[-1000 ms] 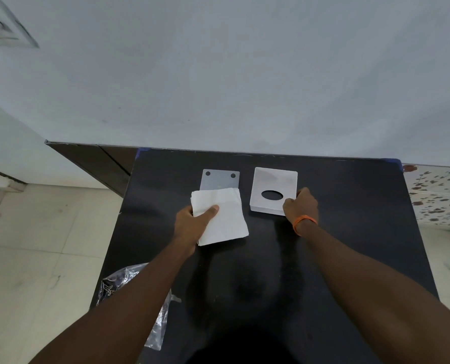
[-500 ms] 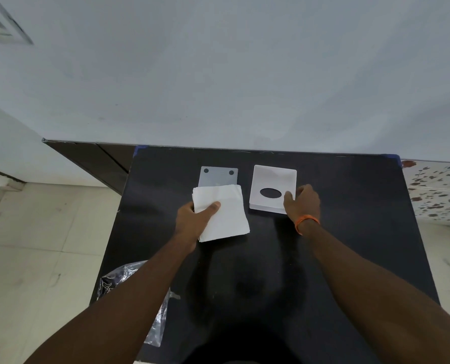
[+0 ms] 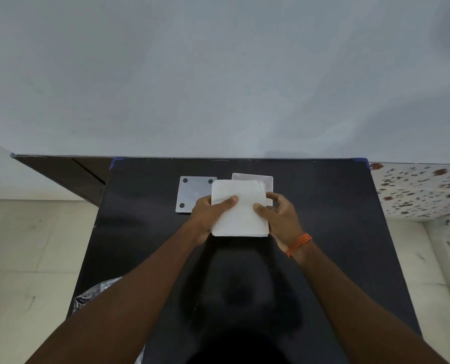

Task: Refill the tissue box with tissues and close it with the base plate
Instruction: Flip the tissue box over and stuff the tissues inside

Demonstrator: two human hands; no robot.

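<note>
Below, a black table (image 3: 145, 232) with a smooth, slightly glossy top stands against a plain grey-white wall (image 3: 218, 74); small blue tape bits mark its two far corners. Left of the table the floor (image 3: 22, 245) is pale tile, and on the right there is a speckled white surface w/ brown spots (image 3: 423, 190).

Both hands hold one stack of white tissues (image 3: 238, 208) in the middle of the table. The stack is square, soft and matte, w/ a folded corner at top right. The left hand (image 3: 208, 214) is closed on the left edge, thumb on top, fingers under. The right hand (image 3: 279, 216) grips the right edge, thumb pressing on top, other fingers curled behind. An orange band (image 3: 298, 244) sits on the right wrist.

The tissue box (image 3: 264, 181) is white, hard, square; it lies behind the stack, mostly covered, only the far edge and right side show. The base plate (image 3: 192, 193) is a flat grey square w/ rounded corners and dark round holes near the corners; it lies flat just left of the stack, its near right part hidden by the left hand.

Crinkled clear plastic wrap (image 3: 92, 292) hangs over the near left table edge. Right half of the table is open.
</note>
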